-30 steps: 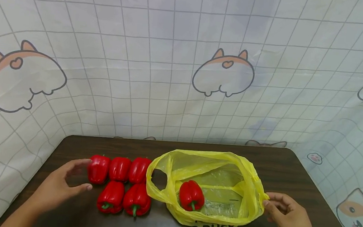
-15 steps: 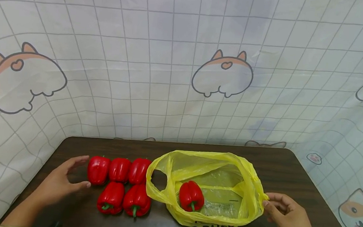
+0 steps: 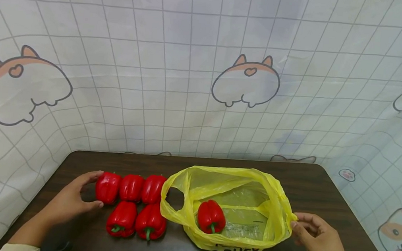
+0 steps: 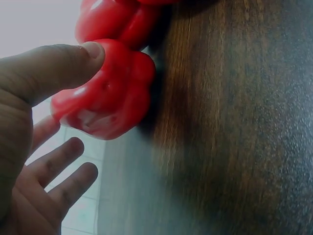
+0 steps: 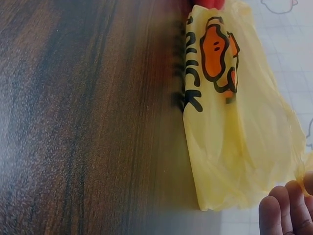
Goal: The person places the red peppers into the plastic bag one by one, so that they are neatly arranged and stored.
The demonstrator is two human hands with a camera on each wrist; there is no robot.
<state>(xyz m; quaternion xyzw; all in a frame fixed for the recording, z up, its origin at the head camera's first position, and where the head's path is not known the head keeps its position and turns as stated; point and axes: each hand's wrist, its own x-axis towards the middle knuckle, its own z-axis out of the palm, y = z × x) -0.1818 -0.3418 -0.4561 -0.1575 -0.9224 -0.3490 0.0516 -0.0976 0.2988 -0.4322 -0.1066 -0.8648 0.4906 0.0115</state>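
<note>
My left hand (image 3: 72,200) is at the back-left red bell pepper (image 3: 107,188), thumb and index finger spread to either side of its near end. In the left wrist view, the thumb (image 4: 73,66) overlaps that bell pepper (image 4: 110,105) and the lower fingers stand apart from it. My right hand (image 3: 321,239) pinches the right edge of a yellow plastic bag (image 3: 278,228) between thumb and fingers. The bag stands with its mouth wide, and one red bell pepper (image 3: 211,217) lies inside. In the right wrist view, the bag (image 5: 230,147) shows a printed duck face.
Beside the left-hand pepper, more red bell peppers (image 3: 131,188) form two close rows, reaching the bag's left handle loop (image 3: 166,210). Everything stands on a dark wood-grain table (image 3: 310,183), with a gridded cloth (image 3: 176,79) hanging behind and at both sides.
My left hand has shifted slightly right, closing the gap to the back-left bell pepper. The right hand and the bag have stayed in place.
</note>
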